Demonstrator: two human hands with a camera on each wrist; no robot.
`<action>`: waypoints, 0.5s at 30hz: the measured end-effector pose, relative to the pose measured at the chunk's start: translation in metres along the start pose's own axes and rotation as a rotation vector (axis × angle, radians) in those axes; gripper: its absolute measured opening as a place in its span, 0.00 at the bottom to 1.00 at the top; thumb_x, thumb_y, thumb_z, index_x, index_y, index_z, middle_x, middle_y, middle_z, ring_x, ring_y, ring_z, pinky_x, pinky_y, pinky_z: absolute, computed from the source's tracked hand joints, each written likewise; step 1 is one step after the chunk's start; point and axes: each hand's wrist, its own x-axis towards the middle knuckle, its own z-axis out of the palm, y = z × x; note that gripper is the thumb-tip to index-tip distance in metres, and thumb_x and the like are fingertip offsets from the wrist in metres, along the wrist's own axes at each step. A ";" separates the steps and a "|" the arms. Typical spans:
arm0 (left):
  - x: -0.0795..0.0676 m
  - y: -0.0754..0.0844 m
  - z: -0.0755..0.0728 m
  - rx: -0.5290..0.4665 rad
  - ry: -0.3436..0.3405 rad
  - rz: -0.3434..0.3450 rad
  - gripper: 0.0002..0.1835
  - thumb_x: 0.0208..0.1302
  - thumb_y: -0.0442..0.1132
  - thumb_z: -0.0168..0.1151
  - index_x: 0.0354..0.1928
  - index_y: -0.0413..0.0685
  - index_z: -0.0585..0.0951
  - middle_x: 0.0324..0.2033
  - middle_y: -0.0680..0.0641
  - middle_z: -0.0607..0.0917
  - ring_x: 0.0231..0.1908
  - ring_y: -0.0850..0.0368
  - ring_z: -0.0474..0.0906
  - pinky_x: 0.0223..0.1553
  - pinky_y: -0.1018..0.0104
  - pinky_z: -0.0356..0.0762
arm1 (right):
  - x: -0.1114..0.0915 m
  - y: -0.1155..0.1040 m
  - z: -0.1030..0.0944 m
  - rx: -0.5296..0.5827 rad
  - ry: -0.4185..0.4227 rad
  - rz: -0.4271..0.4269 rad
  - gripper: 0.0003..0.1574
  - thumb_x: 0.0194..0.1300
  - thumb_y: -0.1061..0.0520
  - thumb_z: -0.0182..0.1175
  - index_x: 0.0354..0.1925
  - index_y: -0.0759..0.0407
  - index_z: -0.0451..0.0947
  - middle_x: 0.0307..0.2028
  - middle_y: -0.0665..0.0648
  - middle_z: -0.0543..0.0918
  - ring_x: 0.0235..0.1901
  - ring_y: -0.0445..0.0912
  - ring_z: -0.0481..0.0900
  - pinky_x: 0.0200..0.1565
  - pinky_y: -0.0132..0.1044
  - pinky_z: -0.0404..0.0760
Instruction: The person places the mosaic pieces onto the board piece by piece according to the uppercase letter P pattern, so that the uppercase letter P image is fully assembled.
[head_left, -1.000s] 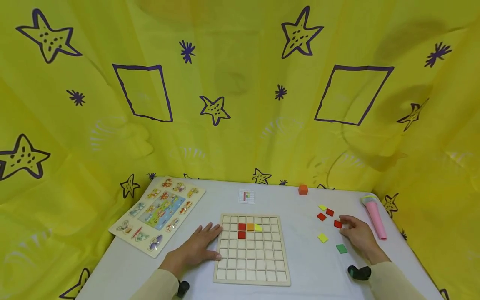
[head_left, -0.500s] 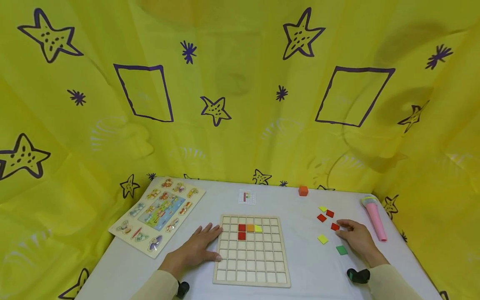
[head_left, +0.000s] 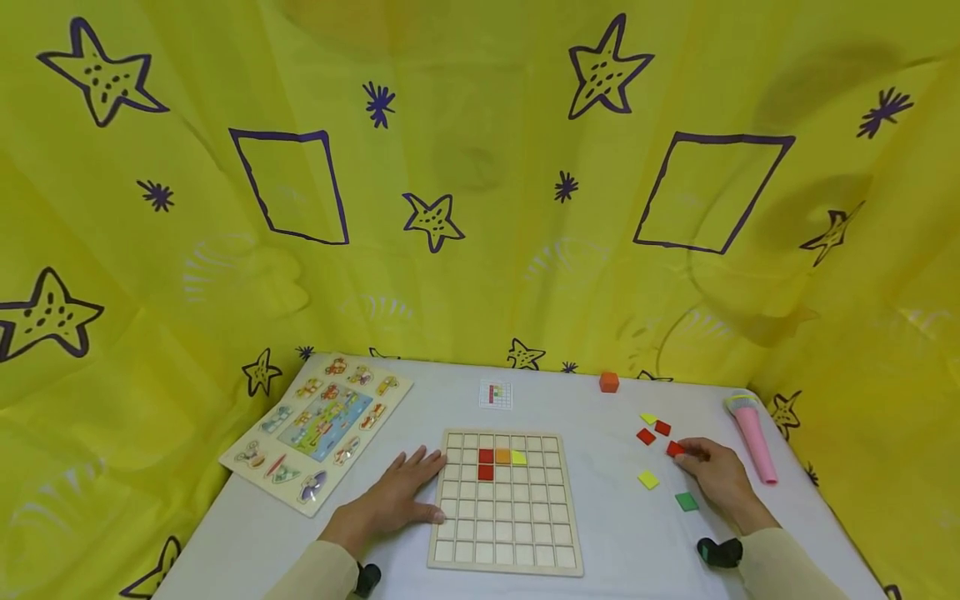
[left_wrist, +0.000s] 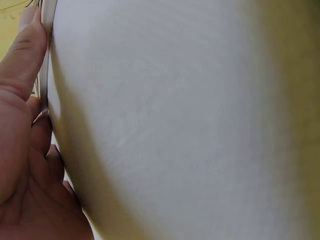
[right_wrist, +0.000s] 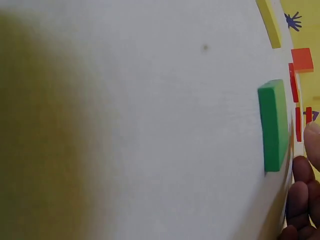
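A wooden grid board (head_left: 503, 552) lies on the table with two red tiles (head_left: 486, 472), an orange tile (head_left: 503, 456) and a yellow tile (head_left: 519, 457) in its upper cells. My left hand (head_left: 393, 498) rests at the board's left edge, fingers spread, thumb against the frame. In the head view my right hand (head_left: 718, 475) pinches a red square tile (head_left: 675, 448) between thumb and fingertips. The right wrist view shows that tile (right_wrist: 309, 115) at the tip of the thumb. Close by lie two red tiles (head_left: 647, 436), two yellow tiles (head_left: 648, 480) and a green tile (head_left: 686, 502).
A small pattern card (head_left: 496, 395) lies behind the board. An orange-red cube (head_left: 609, 382) sits at the back edge. To the right is a pink toy microphone (head_left: 754, 442); a picture puzzle board (head_left: 315, 433) lies left. A yellow curtain (head_left: 480, 283) surrounds the table.
My right fingers have closed on the red tile, which slid slightly left and then tilted back toward the hand. My left hand and the board have stayed put.
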 end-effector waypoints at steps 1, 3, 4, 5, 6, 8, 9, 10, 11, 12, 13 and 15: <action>0.000 0.000 0.000 0.002 -0.001 0.003 0.53 0.60 0.59 0.74 0.81 0.44 0.64 0.81 0.41 0.63 0.83 0.35 0.48 0.83 0.34 0.39 | -0.001 -0.001 0.000 0.009 0.002 -0.001 0.27 0.77 0.55 0.62 0.65 0.71 0.75 0.58 0.74 0.80 0.54 0.63 0.75 0.56 0.55 0.79; 0.000 -0.002 0.000 -0.004 0.000 0.013 0.52 0.60 0.59 0.74 0.81 0.43 0.64 0.81 0.40 0.63 0.83 0.34 0.49 0.83 0.33 0.39 | -0.002 -0.002 -0.001 0.024 0.008 0.008 0.27 0.78 0.54 0.62 0.66 0.69 0.74 0.57 0.73 0.81 0.55 0.63 0.75 0.55 0.53 0.81; -0.001 -0.002 0.000 -0.005 0.001 0.017 0.53 0.60 0.59 0.74 0.81 0.43 0.64 0.81 0.40 0.63 0.82 0.34 0.48 0.82 0.33 0.39 | -0.003 -0.003 0.000 0.031 0.015 0.013 0.26 0.78 0.54 0.61 0.66 0.67 0.74 0.57 0.73 0.81 0.55 0.63 0.75 0.53 0.50 0.82; -0.001 -0.002 0.000 -0.003 0.002 0.021 0.53 0.60 0.59 0.74 0.81 0.43 0.64 0.81 0.40 0.63 0.82 0.34 0.49 0.82 0.33 0.39 | -0.004 -0.005 0.000 0.035 0.024 0.013 0.26 0.78 0.54 0.62 0.66 0.66 0.74 0.56 0.72 0.82 0.54 0.62 0.76 0.50 0.45 0.83; -0.001 -0.003 0.000 0.001 0.005 0.025 0.53 0.60 0.59 0.74 0.81 0.43 0.64 0.81 0.40 0.63 0.82 0.33 0.49 0.82 0.33 0.39 | -0.004 -0.006 0.001 0.045 0.034 0.015 0.25 0.78 0.54 0.62 0.66 0.65 0.75 0.55 0.71 0.82 0.53 0.61 0.77 0.48 0.41 0.83; 0.000 -0.004 0.001 0.003 0.010 0.030 0.53 0.60 0.60 0.74 0.81 0.42 0.64 0.81 0.40 0.63 0.82 0.33 0.49 0.82 0.33 0.39 | -0.005 -0.010 0.003 0.057 0.061 0.007 0.23 0.78 0.55 0.61 0.65 0.64 0.76 0.54 0.70 0.83 0.50 0.58 0.78 0.41 0.32 0.81; 0.000 -0.004 0.001 0.005 0.012 0.033 0.53 0.60 0.60 0.74 0.81 0.42 0.64 0.81 0.39 0.63 0.82 0.33 0.49 0.82 0.33 0.39 | -0.005 -0.013 0.004 0.064 0.077 -0.003 0.22 0.78 0.56 0.61 0.65 0.63 0.76 0.53 0.69 0.84 0.49 0.57 0.79 0.39 0.30 0.80; 0.001 -0.004 0.001 0.006 0.012 0.033 0.53 0.60 0.60 0.74 0.81 0.42 0.64 0.81 0.40 0.63 0.82 0.33 0.49 0.82 0.33 0.39 | -0.006 -0.016 0.006 0.073 0.091 -0.011 0.22 0.78 0.57 0.61 0.65 0.62 0.77 0.53 0.69 0.84 0.48 0.55 0.79 0.38 0.28 0.80; 0.001 -0.004 0.002 0.007 0.012 0.032 0.53 0.60 0.60 0.74 0.81 0.42 0.64 0.81 0.39 0.64 0.82 0.33 0.49 0.82 0.33 0.39 | -0.006 -0.019 0.007 0.083 0.103 -0.019 0.21 0.78 0.58 0.61 0.65 0.62 0.77 0.53 0.68 0.84 0.47 0.54 0.79 0.36 0.26 0.80; 0.001 -0.005 0.002 0.007 0.011 0.031 0.53 0.60 0.60 0.74 0.81 0.42 0.64 0.80 0.39 0.64 0.82 0.33 0.49 0.82 0.33 0.39 | -0.006 -0.022 0.009 0.098 0.113 -0.022 0.21 0.78 0.58 0.61 0.65 0.61 0.78 0.53 0.68 0.84 0.47 0.53 0.79 0.36 0.26 0.80; 0.002 -0.005 0.002 0.005 0.010 0.030 0.53 0.60 0.60 0.74 0.81 0.42 0.64 0.80 0.39 0.64 0.82 0.34 0.49 0.82 0.33 0.38 | -0.006 -0.025 0.010 0.107 0.124 -0.030 0.21 0.78 0.59 0.61 0.64 0.62 0.78 0.52 0.68 0.84 0.46 0.51 0.78 0.35 0.26 0.80; 0.003 -0.005 0.002 0.002 0.007 0.025 0.53 0.59 0.60 0.74 0.81 0.42 0.64 0.80 0.39 0.64 0.82 0.34 0.49 0.83 0.33 0.38 | -0.007 -0.033 0.014 0.132 0.143 -0.034 0.21 0.77 0.59 0.62 0.65 0.61 0.79 0.53 0.67 0.85 0.45 0.47 0.78 0.36 0.24 0.81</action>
